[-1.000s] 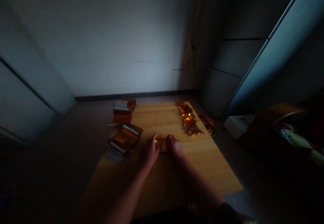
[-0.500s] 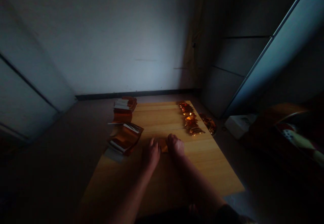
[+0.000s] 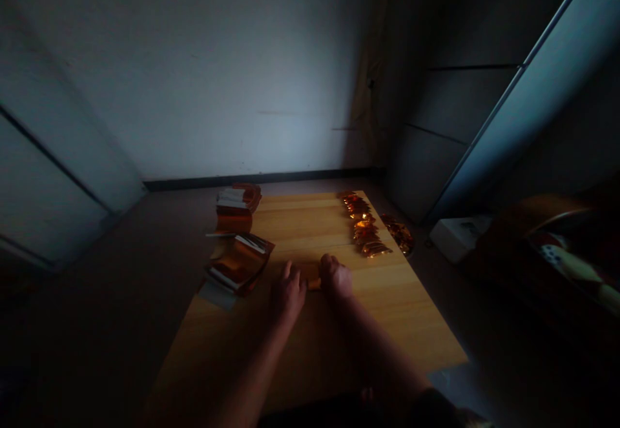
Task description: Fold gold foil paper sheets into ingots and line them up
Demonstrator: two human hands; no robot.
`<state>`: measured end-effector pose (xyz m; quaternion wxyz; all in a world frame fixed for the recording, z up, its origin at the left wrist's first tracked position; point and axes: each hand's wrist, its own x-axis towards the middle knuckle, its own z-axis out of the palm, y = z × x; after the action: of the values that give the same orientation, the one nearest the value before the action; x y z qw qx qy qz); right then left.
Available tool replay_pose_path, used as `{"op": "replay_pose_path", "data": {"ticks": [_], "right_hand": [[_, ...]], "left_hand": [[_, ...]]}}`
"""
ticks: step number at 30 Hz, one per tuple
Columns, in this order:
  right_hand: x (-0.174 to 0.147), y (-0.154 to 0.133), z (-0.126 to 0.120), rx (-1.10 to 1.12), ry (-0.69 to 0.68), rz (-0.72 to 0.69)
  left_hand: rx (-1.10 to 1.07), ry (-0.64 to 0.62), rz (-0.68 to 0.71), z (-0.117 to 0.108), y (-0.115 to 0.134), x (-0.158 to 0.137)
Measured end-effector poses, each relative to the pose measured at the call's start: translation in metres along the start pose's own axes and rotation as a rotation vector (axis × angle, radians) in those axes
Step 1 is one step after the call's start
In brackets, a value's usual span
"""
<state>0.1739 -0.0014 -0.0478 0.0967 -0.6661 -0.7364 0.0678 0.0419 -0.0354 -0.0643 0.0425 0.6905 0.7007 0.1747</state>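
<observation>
A small sheet of copper-gold foil paper [image 3: 314, 275] lies on the wooden table between my two hands. Its upper part is dark, and a brighter strip shines along the near edge. My left hand [image 3: 290, 290], fingers bent, grips the sheet's left side. On the opposite side my right hand [image 3: 338, 278] is closed with its fingers curled in, gripping the right edge. My fingers hide both ends of the sheet.
Fanned stacks of foil sheets [image 3: 242, 263] lie at the table's left edge. A row of folded shiny foil pieces [image 3: 364, 226] runs along the far right, with more foil pieces [image 3: 400, 234] beyond that edge. A white box [image 3: 455, 239] stands right, near the wall.
Both hands stay at nearly the same spot. The foil sheet between them looks darker on top, with its bright area now narrowed to the near edge. My left fingers have shifted slightly left.
</observation>
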Motion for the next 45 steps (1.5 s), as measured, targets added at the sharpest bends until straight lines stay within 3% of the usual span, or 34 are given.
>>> {"op": "replay_pose_path", "data": {"ticks": [9,17,32,36,45], "right_hand": [[0.000,0.001,0.005,-0.003,0.013,-0.018],[-0.001,0.000,0.003,-0.016,-0.012,-0.031],[-0.002,0.000,0.001,-0.005,-0.010,-0.055],[-0.001,-0.001,-0.006,0.013,-0.034,0.005],[-0.015,0.014,-0.020,0.273,-0.013,0.142]], "left_hand": [[0.067,-0.071,-0.036,-0.007,0.004,0.003],[0.073,-0.042,-0.026,-0.008,0.004,0.003],[0.148,-0.103,-0.024,-0.011,0.008,0.004],[0.200,-0.129,0.000,-0.011,0.009,0.004],[0.274,-0.134,0.059,-0.016,0.011,0.005]]}}
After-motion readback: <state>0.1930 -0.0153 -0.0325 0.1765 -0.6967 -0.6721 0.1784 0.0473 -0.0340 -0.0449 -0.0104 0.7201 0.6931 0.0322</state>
